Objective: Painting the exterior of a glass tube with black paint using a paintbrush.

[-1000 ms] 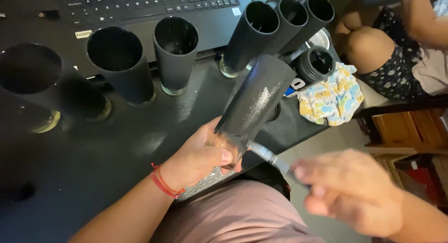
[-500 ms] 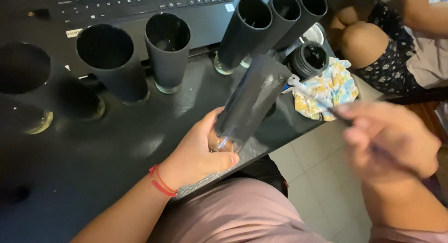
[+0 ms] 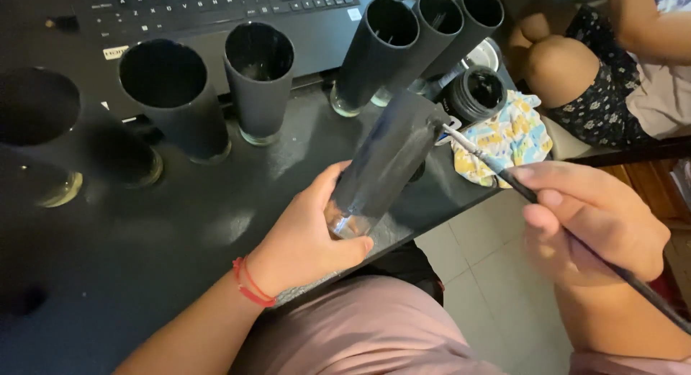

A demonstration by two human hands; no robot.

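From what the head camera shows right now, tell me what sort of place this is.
Probably a home desk used for craft painting. A laptop sits at the back of a black table, black-painted glasses stand in rows, and a tiled floor shows beside it. The right hand holds a brush.

Glasses (image 3: 259, 80) stand on the table (image 3: 144, 260) before the laptop (image 3: 216, 15).

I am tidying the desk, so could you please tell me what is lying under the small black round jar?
The small black round jar sits partly on a colourful patterned cloth at the black desk's edge. Whether the cloth reaches fully beneath it cannot be seen, as the jar and the tilted black-painted glass cover that spot.
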